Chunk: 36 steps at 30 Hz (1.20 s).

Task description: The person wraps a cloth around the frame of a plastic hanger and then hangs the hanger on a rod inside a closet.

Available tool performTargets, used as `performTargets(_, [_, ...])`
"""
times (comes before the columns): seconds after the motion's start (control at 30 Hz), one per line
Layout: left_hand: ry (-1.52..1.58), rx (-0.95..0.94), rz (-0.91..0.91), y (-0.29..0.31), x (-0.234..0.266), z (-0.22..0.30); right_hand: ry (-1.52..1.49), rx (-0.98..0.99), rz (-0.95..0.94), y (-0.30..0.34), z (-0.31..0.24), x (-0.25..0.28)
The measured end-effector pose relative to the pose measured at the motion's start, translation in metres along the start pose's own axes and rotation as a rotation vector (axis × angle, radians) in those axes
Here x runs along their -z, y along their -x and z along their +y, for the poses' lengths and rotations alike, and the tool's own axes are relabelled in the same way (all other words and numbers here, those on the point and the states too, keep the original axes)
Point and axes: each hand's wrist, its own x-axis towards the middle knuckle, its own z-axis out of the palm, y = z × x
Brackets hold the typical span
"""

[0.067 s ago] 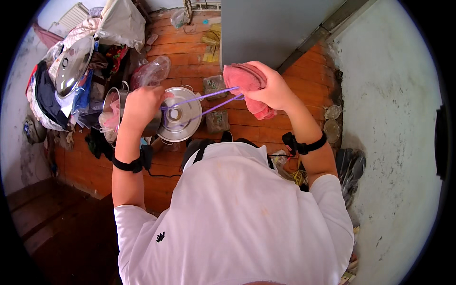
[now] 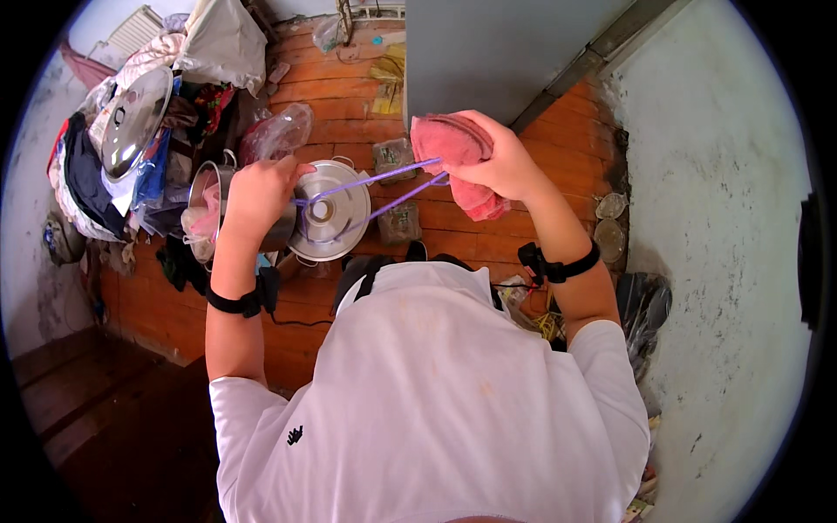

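My left hand [image 2: 261, 193] is closed on one end of a thin purple clothes hanger [image 2: 384, 173], its fingers partly hidden by the back of the hand. From there the hanger's bars stretch right, reaching the pink towel [image 2: 446, 142]. My right hand [image 2: 495, 166] grips this folded, bunched towel, thumb on the near side, where the bars meet it. Whether the right fingers also touch the hanger is hidden. Below the hanger lies a round silver pot lid or steamer part [image 2: 349, 209]. Beside my left wrist stands a metal pot [image 2: 228, 166] with pinkish plastic inside.
A heap of clothes [image 2: 83, 179] with a shiny lid [image 2: 138, 122] on it fills the left. A grey door or cabinet panel [image 2: 488, 52] rises ahead, and a scuffed white wall [image 2: 715, 244] stands right. Clear plastic packages [image 2: 399, 224] lie on the wooden floor [image 2: 558, 166].
My left fingers have tilted up slightly around the hanger's end. The towel in my right hand has shifted a little; both arms otherwise stay in place.
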Motion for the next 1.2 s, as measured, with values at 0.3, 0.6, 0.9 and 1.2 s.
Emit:
performTargets(0.3, [0.314, -0.121, -0.154, 0.009, 0.016, 0.017, -0.28, -0.046, 0.151, -0.005, -0.007, -0.004])
performTargets(0.6, [0.224, -0.232, 0.011, 0.024, -0.017, 0.004, 0.061, 0.076, 0.294, -0.021, 0.008, 0.007])
performTargets(0.9, [0.383, -0.196, 0.105, 0.024, -0.011, 0.017, -0.572, -0.268, 0.247, -0.013, 0.021, -0.012])
performTargets(1.2, [0.301, -0.211, 0.203, 0.019, -0.016, 0.03, -0.307, -0.218, 0.054, -0.025, 0.023, -0.048])
